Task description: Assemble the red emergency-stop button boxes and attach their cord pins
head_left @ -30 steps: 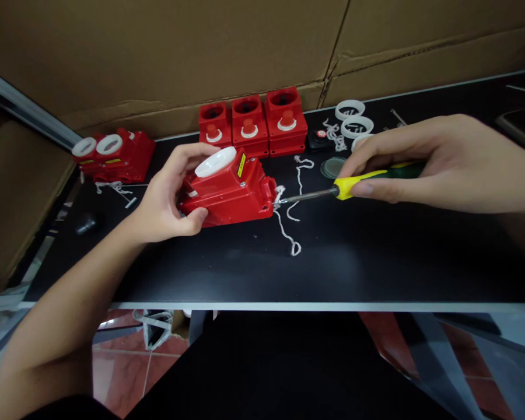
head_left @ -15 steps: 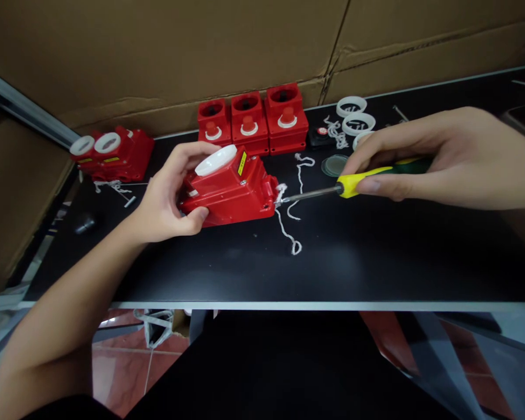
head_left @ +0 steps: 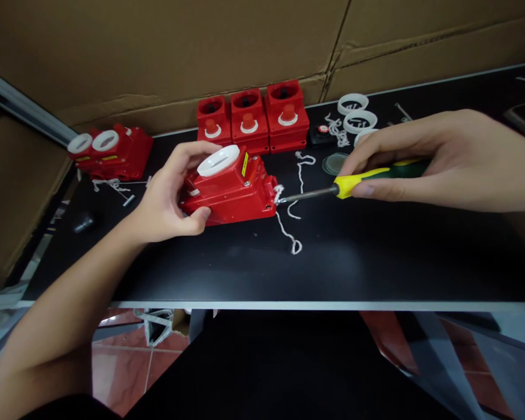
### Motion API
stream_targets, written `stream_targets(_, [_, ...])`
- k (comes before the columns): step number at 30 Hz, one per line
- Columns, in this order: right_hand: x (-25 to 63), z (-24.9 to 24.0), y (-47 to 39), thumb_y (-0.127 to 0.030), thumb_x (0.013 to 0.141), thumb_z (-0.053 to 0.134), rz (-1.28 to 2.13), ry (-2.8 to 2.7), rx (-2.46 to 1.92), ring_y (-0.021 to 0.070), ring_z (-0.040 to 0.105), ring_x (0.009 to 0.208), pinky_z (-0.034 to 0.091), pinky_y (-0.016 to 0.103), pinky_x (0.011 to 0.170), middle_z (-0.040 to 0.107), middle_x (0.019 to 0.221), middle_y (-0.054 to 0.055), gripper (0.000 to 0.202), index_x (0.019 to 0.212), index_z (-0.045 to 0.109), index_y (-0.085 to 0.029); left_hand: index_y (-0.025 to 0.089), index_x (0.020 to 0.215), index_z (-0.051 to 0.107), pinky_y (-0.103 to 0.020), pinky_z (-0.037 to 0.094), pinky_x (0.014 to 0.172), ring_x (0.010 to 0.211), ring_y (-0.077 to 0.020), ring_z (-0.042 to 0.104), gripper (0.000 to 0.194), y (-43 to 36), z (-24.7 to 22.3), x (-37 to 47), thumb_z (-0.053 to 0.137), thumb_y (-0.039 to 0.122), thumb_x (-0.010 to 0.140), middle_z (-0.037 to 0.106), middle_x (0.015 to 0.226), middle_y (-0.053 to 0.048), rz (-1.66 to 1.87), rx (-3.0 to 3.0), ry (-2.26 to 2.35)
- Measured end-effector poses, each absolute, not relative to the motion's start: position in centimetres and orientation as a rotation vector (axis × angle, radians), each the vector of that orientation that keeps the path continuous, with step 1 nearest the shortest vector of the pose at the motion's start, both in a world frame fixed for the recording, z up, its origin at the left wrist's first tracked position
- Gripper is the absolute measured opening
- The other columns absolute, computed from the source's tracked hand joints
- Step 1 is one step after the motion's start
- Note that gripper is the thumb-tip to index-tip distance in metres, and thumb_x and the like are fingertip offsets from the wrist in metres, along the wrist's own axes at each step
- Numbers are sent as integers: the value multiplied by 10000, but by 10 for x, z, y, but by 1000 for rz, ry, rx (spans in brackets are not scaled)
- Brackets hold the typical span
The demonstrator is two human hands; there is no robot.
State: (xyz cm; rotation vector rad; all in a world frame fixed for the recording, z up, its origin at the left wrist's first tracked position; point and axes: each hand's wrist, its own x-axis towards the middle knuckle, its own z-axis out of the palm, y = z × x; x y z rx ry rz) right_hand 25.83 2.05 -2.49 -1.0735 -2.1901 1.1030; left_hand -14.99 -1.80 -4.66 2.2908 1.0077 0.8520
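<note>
Head view: the left hand (head_left: 168,198) grips a red box (head_left: 234,195) over the middle of the tabletop (head_left: 245,274); the right hand (head_left: 441,160) clasps a screwdriver (head_left: 345,186), its tip at the box's right end beside white string (head_left: 279,190). Behind stand 3 red units (head_left: 250,129).

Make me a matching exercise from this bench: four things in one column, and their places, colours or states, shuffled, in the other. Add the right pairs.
Column one
1. Screwdriver
2. Left hand
3. Row of three boxes
4. Cardboard

Column two
A. gripping a single red box
B. brown, standing behind the table
C. yellow and green, held in the right hand
D. side by side, near the table's back edge

Right pairs
1-C, 2-A, 3-D, 4-B
</note>
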Motion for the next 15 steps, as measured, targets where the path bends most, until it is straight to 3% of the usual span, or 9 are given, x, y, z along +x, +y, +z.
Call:
stream_targets(7, [248,-38,23,-930,737,862,1071,-2252,-1204,178,772,979,645,386,1010,816,1089,96,806,1045,805,-187,305,1660,536,-630,604,1325,1571,-425,661,874,-15,-55,-151,847,566,886,660,1710,-79,780,2302,1226])
stream_targets(11, [242,-57,27,-927,822,803,1103,-2301,-1179,211,794,1042,636,418,1028,832,1123,73,736,1082,793,-239,243,1677,546,-552,709,1108,1413,-404,740,996,-11,-58,-150,930,640,849,730,1583,-120,717,2337,1350])
stream_targets(15, [240,-69,30,-966,858,737,1087,-2346,-1121,196,771,977,621,401,957,831,1083,53,728,1065,805,-271,218,1653,608,-511,669,1156,1375,-390,749,1001,-12,-55,-149,972,688,848,747,1524,-157,655,2432,1371])
